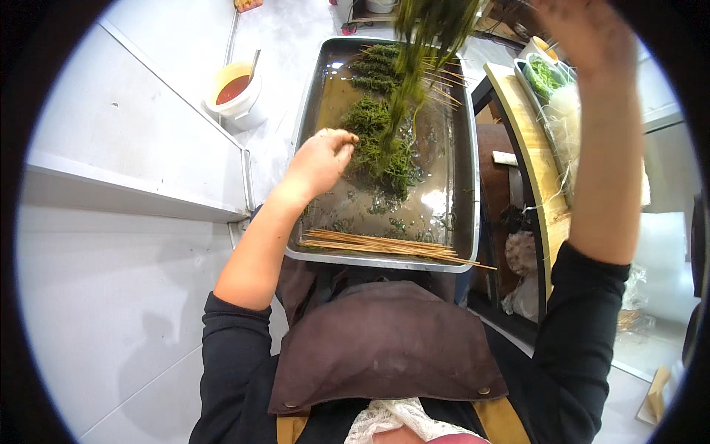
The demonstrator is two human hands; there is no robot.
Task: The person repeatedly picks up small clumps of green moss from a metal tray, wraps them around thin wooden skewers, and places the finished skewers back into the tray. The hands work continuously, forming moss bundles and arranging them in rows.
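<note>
**White walls, a wet tray and green strands hanging high**

White smooth panels stand on the left, and a white round bucket of orange-red liquid is near them. In front of the person is a big grey metal tray with a wet bottom. A messy pile of dark green, stringy plants sits in its middle. Thin tan wooden sticks lie along the near edge.

A long bunch of green strands hangs over the pile. The right hand is up high beside it, but the top edge cuts off its fingers, so I cannot tell its grip. The left hand is by the pile, fingers bent; I cannot tell if they pinch anything.

It seems best to lift slowly, keep the bunch above the tray, and let tangled strands slip loose without tugging.
</note>
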